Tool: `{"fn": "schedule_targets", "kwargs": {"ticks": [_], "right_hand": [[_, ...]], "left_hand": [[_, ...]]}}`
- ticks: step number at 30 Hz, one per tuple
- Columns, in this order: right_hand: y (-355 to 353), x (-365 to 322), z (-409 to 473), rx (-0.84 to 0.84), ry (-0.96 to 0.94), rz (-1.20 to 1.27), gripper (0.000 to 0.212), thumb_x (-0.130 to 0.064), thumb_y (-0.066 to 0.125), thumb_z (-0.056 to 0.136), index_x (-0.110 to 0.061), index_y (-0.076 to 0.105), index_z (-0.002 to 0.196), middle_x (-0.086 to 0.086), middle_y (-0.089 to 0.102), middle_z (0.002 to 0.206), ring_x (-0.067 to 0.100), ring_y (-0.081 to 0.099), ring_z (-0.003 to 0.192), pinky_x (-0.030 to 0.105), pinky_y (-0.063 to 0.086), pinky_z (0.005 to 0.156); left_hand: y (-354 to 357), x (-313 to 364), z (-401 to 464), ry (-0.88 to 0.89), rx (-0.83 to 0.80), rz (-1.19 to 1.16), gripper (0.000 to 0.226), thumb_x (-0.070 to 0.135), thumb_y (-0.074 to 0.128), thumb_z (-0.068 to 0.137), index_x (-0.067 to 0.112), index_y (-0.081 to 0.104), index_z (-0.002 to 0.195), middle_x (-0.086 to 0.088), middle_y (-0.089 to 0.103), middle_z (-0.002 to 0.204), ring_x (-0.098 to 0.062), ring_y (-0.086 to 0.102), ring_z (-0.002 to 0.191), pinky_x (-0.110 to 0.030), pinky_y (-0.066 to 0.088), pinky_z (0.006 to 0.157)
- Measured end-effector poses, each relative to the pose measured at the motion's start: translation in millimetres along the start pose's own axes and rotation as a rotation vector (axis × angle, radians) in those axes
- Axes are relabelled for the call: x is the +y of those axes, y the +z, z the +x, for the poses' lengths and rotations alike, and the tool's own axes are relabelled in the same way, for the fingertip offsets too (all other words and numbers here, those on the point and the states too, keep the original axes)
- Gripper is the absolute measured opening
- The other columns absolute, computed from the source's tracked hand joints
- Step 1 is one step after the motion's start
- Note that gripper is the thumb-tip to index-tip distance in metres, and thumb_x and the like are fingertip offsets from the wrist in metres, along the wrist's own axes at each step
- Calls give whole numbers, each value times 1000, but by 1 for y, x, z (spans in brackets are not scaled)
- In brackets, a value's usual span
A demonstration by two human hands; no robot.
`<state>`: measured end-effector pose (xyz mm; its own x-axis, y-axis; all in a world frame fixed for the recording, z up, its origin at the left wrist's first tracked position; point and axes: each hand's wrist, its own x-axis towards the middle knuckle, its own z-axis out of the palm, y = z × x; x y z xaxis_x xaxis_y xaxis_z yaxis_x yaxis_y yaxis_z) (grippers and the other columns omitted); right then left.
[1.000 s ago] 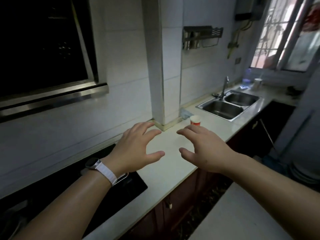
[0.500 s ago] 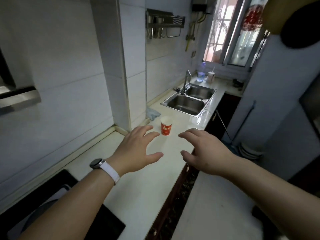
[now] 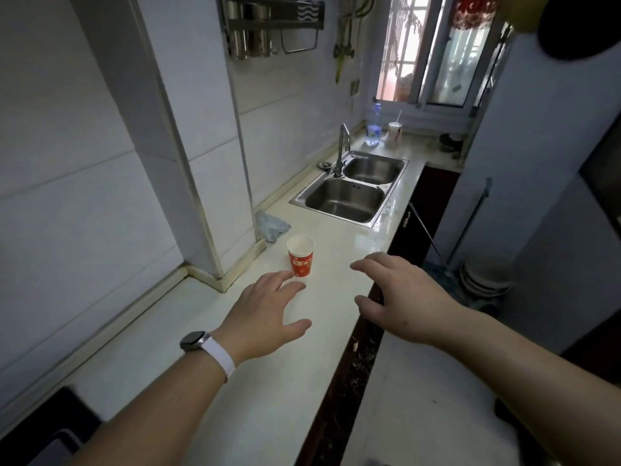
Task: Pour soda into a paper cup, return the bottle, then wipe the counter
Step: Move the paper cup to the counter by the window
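A red paper cup (image 3: 301, 255) with a white inside stands upright on the pale counter (image 3: 235, 381), beside the tiled pillar. My left hand (image 3: 265, 312), with a watch on the wrist, hovers just short of the cup, fingers spread and holding nothing. Over the counter's front edge my right hand (image 3: 400, 297) is also spread and empty. A crumpled grey-blue cloth (image 3: 271, 227) lies behind the cup against the pillar. Far back by the window stands a clear plastic bottle (image 3: 374, 127) with a blue label.
A steel double sink (image 3: 349, 193) with a tap (image 3: 342, 149) is set in the counter beyond the cup. A pale cup with a straw (image 3: 394, 131) stands next to the bottle. A black hob (image 3: 50, 428) is at the near left. A utensil rack (image 3: 272, 23) hangs on the wall.
My view has swung right along the counter, away from the hob toward the sink. The cup now stands nearer and in full view. Both hands stay spread and empty.
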<state>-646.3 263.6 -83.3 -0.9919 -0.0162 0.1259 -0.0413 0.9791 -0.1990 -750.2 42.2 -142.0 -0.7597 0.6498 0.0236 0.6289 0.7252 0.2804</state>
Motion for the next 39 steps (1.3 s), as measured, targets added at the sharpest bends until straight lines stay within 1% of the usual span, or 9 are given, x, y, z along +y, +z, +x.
{"fn": "schedule_targets", "kwargs": {"ticks": [10,15,19,25,27,29,32,35,39], "right_hand": [[-2,138,83,-47,-47,111,55,-47,52,91,-30,39,142,-9,43,142,14,43,126,32,40,101],[6,183,119,-83,-104,149,55,-47,52,91,-30,38,142,-8,43,143,15,42,127,35,41,102],[17,196,142,-126,-148,194,55,-46,52,92,-30,38,142,-8,43,143,15,42,127,35,41,103],[40,206,179,-171,-194,229,55,-45,53,92,-29,38,143,-8,43,143,14,43,125,32,41,101],[48,204,190,-191,-222,227,55,-46,53,92,-30,38,142,-7,43,143,14,44,124,33,42,101],[54,202,203,-219,-233,216,55,-47,53,93,-30,38,143,-7,42,144,13,44,125,32,42,100],[65,197,224,-256,-263,192,55,-46,53,93,-30,37,143,-7,40,145,12,43,125,29,41,100],[78,192,243,-298,-288,175,56,-47,53,93,-31,36,144,-7,39,146,13,42,127,30,42,101],[94,187,264,-337,-308,129,56,-47,53,93,-31,35,144,-5,37,148,15,42,129,33,42,103]], "left_hand": [[44,21,128,-190,-17,27,56,51,55,91,29,46,142,7,39,152,-16,35,138,-34,32,111],[69,23,161,-352,-11,-56,51,46,56,92,25,50,138,4,45,145,-16,42,131,-33,37,105],[86,13,172,-546,18,-238,50,44,60,91,22,51,136,2,49,141,-15,48,124,-26,39,97],[117,-5,195,-777,130,-490,61,33,65,91,17,39,144,-6,52,137,-20,52,119,-34,44,96],[126,-16,207,-829,147,-580,63,33,66,90,17,37,144,-7,52,134,-18,52,112,-35,46,95],[135,-28,220,-887,158,-670,68,34,68,89,16,35,145,-8,50,136,-20,52,114,-37,47,96],[152,-46,238,-939,187,-770,83,39,75,83,15,29,148,-10,46,142,-25,51,123,-38,45,100],[170,-62,251,-956,216,-862,98,45,81,75,14,26,149,-9,43,144,-22,50,121,-32,43,94],[191,-79,263,-985,272,-880,101,47,86,68,17,30,147,-5,45,142,-21,49,123,-33,43,97]]}}
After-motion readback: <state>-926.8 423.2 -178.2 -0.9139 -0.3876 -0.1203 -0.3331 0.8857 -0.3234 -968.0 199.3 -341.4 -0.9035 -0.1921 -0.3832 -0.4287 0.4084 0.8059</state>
